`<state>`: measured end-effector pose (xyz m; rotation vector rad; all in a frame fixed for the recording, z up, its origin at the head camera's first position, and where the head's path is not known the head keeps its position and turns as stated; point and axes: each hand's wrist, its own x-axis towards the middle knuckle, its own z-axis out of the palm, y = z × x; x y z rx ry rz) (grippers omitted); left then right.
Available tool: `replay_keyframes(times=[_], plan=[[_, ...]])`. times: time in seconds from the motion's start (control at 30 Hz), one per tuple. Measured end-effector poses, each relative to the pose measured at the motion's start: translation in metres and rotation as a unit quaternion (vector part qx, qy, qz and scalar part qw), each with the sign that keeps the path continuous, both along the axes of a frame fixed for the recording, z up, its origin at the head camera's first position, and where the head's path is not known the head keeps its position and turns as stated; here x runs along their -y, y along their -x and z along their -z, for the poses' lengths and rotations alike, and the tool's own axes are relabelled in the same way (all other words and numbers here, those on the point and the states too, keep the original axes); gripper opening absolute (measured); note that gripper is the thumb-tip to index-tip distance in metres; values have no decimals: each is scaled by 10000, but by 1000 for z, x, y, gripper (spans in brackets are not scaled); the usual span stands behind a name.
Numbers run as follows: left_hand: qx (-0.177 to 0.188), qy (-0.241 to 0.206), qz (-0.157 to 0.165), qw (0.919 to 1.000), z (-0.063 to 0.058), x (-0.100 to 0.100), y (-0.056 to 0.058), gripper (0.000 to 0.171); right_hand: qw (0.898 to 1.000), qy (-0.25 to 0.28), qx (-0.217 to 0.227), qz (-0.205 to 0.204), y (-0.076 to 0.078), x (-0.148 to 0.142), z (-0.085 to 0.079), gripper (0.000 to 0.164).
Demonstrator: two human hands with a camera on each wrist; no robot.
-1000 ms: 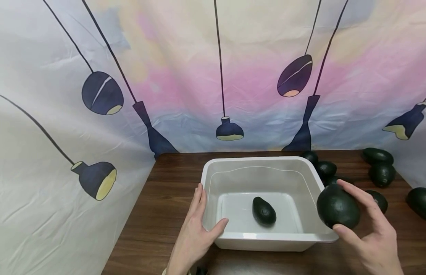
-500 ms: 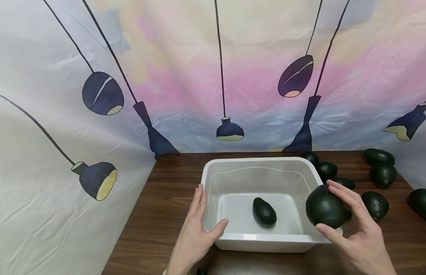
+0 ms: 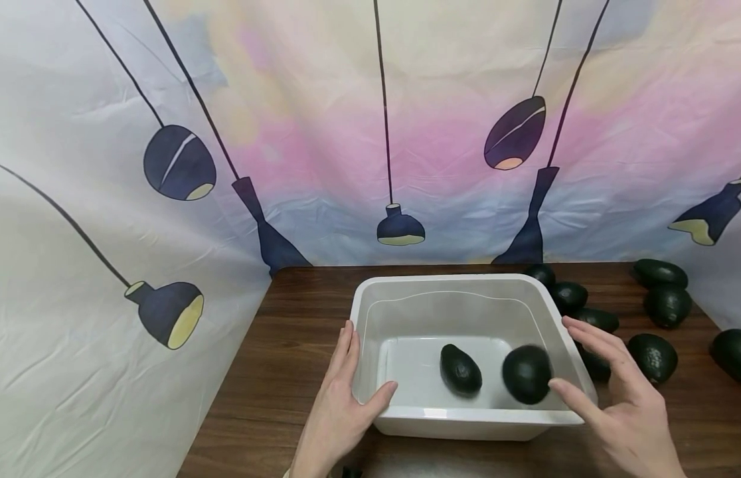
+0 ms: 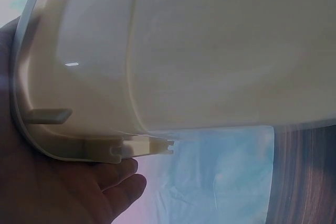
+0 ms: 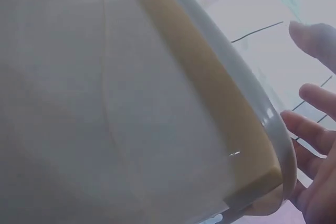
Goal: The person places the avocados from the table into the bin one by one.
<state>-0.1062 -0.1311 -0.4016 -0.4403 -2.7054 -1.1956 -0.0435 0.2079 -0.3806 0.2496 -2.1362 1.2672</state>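
A pale grey plastic tub (image 3: 454,417) stands on the wooden table. My left hand (image 3: 343,405) rests on its left rim, fingers along the outer side and thumb over the front corner; the left wrist view shows the hand (image 4: 63,187) against the tub's underside rim. Inside lies a dark green avocado (image 3: 460,370). A second, rounder avocado (image 3: 527,374), slightly blurred, is in the right part of the tub. My right hand (image 3: 624,398) is spread at the right rim with nothing in its grasp, thumb tip close to that avocado. In the right wrist view, its fingers (image 5: 315,135) are parted beside the rim.
Several avocados lie right of the tub, among them one near the hand (image 3: 653,357), one by the back edge (image 3: 658,273) and one at the far right (image 3: 732,356). A cloth printed with lamps (image 3: 323,133) hangs behind the brown table (image 3: 275,372).
My right hand moved left over the tub's right rim with the round avocado, then let it go, and the avocado dropped into the tub. The left hand stayed on the rim.
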Motion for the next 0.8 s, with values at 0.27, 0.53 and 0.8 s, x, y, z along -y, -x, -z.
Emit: replay_keyframes(times=[0.27,0.53,0.8], plan=[[-51,14,31,10000,1,0,1,100,9991,220,265,250,-2,0,-1,65],[-88,-13,43,10000,2,0,2,100,9938,210,908,606,-4,3,-4,62],[-67,-27,61,10000,2,0,2,100,9949,482,564,679,0,2,3,52]])
